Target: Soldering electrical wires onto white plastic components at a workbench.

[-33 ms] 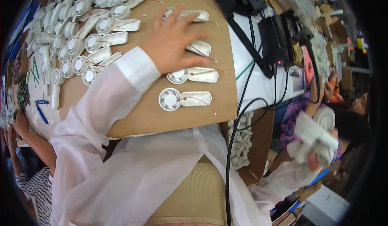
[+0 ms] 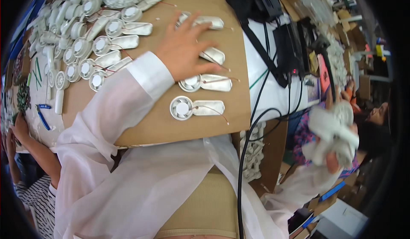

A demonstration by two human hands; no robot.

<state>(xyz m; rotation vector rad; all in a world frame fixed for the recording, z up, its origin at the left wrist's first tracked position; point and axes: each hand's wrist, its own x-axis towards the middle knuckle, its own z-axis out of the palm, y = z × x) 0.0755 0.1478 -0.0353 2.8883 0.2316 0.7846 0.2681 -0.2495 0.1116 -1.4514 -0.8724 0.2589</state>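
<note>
My left hand (image 2: 185,46) is spread over a column of white handheld fan halves on the cardboard table top. Its thumb lies by one handle half (image 2: 212,56), and its fingers partly hide the farthest fan half (image 2: 209,22). Whether it touches them, I cannot tell. Nearer me lie two more fan halves, a higher one (image 2: 215,83) and a lower one (image 2: 181,108), each with a round fan head and a thin reddish wire. Off to the right, beyond the table, my right hand (image 2: 332,162) grips a bunch of white fan housings (image 2: 329,128), blurred and hiding most of its fingers.
Many white fans (image 2: 79,46) are piled at the far left. Blue-handled pliers (image 2: 43,118) lie at the left edge. A black device (image 2: 288,46) with cables stands on the right. Below the table edge, a carton (image 2: 273,153) contains white parts. Other people sit at both sides.
The table and fans sit slightly farther right and lower in view. My left hand shifts a little with them, still spread. The housings in my right hand have tilted slightly and blurred.
</note>
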